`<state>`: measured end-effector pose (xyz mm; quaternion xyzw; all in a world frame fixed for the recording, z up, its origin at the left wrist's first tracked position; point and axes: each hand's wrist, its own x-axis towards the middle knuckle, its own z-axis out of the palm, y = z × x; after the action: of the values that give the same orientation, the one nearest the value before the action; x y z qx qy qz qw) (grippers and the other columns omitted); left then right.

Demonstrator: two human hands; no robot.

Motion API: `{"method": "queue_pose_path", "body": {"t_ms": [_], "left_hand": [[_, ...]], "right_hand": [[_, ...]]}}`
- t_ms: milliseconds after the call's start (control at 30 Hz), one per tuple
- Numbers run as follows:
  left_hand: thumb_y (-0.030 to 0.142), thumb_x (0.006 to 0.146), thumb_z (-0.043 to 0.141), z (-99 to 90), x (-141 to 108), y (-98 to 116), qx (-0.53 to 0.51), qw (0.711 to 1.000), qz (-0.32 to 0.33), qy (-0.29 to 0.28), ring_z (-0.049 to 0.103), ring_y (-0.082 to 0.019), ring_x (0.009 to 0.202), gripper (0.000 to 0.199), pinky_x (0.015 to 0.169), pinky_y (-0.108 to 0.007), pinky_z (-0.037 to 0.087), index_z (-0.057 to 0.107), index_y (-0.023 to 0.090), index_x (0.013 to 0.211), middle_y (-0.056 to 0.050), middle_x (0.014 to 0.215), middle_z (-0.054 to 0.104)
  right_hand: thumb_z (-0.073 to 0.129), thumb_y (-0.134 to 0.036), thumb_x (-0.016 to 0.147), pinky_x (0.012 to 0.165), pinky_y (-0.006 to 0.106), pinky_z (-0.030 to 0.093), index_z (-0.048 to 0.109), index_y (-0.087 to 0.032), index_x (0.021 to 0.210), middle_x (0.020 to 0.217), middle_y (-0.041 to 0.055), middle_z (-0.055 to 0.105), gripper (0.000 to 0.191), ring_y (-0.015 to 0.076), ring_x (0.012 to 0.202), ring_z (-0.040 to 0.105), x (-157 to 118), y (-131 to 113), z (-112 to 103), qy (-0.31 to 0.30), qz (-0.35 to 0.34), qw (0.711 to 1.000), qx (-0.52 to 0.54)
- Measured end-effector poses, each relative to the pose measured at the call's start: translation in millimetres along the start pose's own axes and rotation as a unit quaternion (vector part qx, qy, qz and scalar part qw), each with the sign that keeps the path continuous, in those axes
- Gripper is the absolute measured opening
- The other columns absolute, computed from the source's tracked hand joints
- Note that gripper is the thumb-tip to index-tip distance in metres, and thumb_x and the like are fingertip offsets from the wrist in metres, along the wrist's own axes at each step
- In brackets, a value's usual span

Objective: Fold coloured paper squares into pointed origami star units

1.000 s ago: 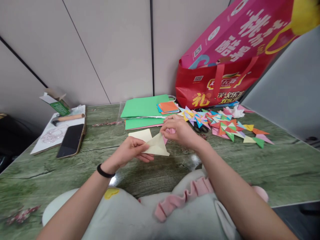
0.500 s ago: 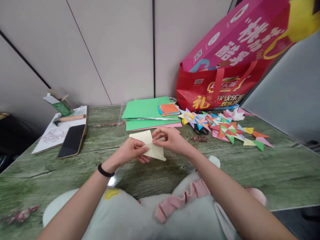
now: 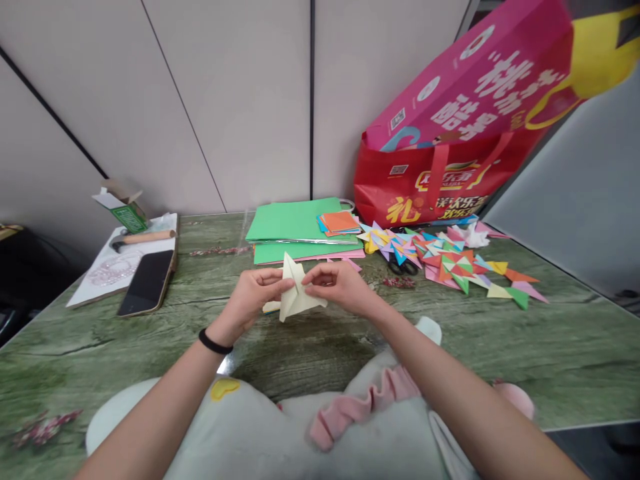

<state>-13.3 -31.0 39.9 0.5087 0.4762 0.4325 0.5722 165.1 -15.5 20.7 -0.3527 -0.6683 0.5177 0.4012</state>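
Note:
A pale yellow sheet of origami paper (image 3: 296,301), partly folded with pointed corners, is held up between my two hands over the table. My left hand (image 3: 255,293) pinches its left side between thumb and fingers. On the other side my right hand (image 3: 340,285) grips it with thumb and fingertips near the middle crease. Partly hidden beneath the left fingers lies a small stack of coloured paper (image 3: 271,307) on the table. Beyond the hands are green sheets (image 3: 295,220) with a pile of small paper squares (image 3: 340,222) on top.
Folded paper pieces (image 3: 457,267) in many colours spread at the right, beside black-handled scissors (image 3: 403,267). Behind them stands a red gift bag (image 3: 390,190) with a pink package (image 3: 470,80). A phone (image 3: 146,283), hammer (image 3: 145,237) and small green box (image 3: 125,212) are at the left.
The yellow paper has been turned and its folds now rise into an upright point. My left hand has shifted to the paper's left edge, exposing less of the stack below.

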Motion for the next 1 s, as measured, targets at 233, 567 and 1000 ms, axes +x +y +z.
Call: {"method": "queue_pose_path", "body": {"t_ms": [233, 567, 1000], "left_hand": [[0.031, 0.054, 0.075, 1.1, -2.3, -0.3, 0.008, 0.999, -0.033, 0.001, 0.055, -0.010, 0.048, 0.023, 0.049, -0.021, 0.045, 0.066, 0.012, 0.061, -0.001, 0.057, 0.064], [0.035, 0.061, 0.070, 2.4, -3.0, -1.9, 0.099, 0.995, 0.005, -0.021, 0.052, -0.009, 0.047, 0.025, 0.044, -0.018, 0.039, 0.064, 0.012, 0.065, 0.000, 0.056, 0.061], [0.037, 0.060, 0.070, 0.6, 1.3, -4.2, 0.045, 0.999, 0.001, 0.009, 0.053, -0.009, 0.046, 0.032, 0.045, -0.018, 0.040, 0.058, 0.014, 0.078, 0.001, 0.056, 0.063]], "right_hand": [[0.068, -0.031, 0.061, 0.052, 0.021, 0.044, 0.051, -0.017, 0.075, 0.062, -0.0034, 0.056, 0.025, 0.0080, 0.054, 0.053, 2.4, 2.4, 7.0, 0.036, 0.002, 0.999, 0.027], [0.064, -0.037, 0.065, 0.043, 0.021, 0.042, 0.053, -0.016, 0.062, 0.052, -0.0036, 0.053, 0.024, 0.0075, 0.044, 0.049, 2.4, 5.3, 7.3, 0.016, 0.044, 0.999, 0.020], [0.067, -0.032, 0.064, 0.058, 0.025, 0.050, 0.058, -0.016, 0.087, 0.072, 0.0009, 0.063, 0.030, 0.0113, 0.064, 0.060, 2.7, -0.3, 8.3, 0.024, 0.040, 0.990, 0.134]]}}
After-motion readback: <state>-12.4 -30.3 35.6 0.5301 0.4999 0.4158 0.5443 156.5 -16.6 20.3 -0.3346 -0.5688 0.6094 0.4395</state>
